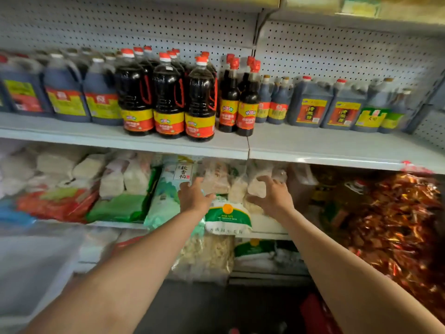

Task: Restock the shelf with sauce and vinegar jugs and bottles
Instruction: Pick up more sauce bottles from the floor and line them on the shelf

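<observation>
While we reached both bare arms forward, a grey metal shelf (pixel 313 143) with a pegboard back stretched across the whole view at about head height. It carried the sauce and vinegar stock in one long row. At its left end stood big blue-tinted jugs (pixel 65 92) of dark liquid with red and yellow labels. Beside them, near the middle, stood tall clear bottles (pixel 168 97) with red caps and red loop handles, filled almost to the neck with near-black sauce. Just right of those stood slimmer dark bottles (pixel 248 102) with red pour caps, then small blue-tinted bottles (pixel 277 104). Further right stood squat jugs (pixel 310 104) of dark vinegar with red labels.

Below that shelf lay soft packages: pale noodle blocks in clear bags (pixel 89 167) at the left, a white and green sack (pixel 227 215) in the centre, and a heap of shiny red and gold wrappers (pixel 397 225) at the right.

Our left hand (pixel 192 195) and right hand (pixel 271 196) hovered near each other in front of the lower packages, well below the bottles. Both had their fingers spread and loosely curved, holding nothing.
</observation>
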Demonstrator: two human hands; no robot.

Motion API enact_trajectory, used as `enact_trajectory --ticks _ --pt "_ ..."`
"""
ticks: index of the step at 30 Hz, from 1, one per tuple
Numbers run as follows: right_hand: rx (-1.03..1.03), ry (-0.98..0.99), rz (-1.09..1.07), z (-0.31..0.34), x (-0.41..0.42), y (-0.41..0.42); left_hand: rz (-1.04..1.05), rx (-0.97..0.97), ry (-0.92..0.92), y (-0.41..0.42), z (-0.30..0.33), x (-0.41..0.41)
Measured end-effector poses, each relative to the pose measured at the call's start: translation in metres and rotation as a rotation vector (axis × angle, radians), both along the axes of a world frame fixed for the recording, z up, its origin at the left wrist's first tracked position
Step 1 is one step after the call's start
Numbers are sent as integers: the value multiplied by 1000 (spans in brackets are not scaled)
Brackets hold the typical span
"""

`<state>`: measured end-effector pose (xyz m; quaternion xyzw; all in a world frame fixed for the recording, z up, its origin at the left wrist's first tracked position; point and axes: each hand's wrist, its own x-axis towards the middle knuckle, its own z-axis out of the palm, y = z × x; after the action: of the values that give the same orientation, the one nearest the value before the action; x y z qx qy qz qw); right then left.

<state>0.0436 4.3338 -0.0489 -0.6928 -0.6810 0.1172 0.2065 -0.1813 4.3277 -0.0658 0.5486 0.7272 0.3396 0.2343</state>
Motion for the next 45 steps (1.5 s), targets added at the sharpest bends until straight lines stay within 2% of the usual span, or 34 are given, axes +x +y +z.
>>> enact_trajectory --ticks 6,10,14,19,23,27,35,39,45 --pt "-94 -40 -85 -42 -43 -46 -65 -137 41 -31 -55 -50" --pt "-223 -50 -134 -94 -87 -81 -122 -231 41 -57 -109 -97" --pt "-387 -43 -161 -165 -124 -117 -103 -410 57 -95 -181 -137" --pt "-618 -14 -89 -265 -146 -164 -56 -640 59 -154 -269 -165" --pt "-759 46 -71 -348 -156 -192 -8 -700 41 -197 -334 -177" --pt "-816 151 -116 -437 -165 -218 -9 -777 -24 -230 -414 -190" --pt "-868 365 -204 -607 -179 -235 -30 -822 -210 -249 -581 -170" --pt "-893 416 -206 -679 -181 -243 -48 -796 -227 -247 -658 -155" --pt "-725 543 -105 -749 -184 -251 -151 -670 -208 -254 -734 -158"
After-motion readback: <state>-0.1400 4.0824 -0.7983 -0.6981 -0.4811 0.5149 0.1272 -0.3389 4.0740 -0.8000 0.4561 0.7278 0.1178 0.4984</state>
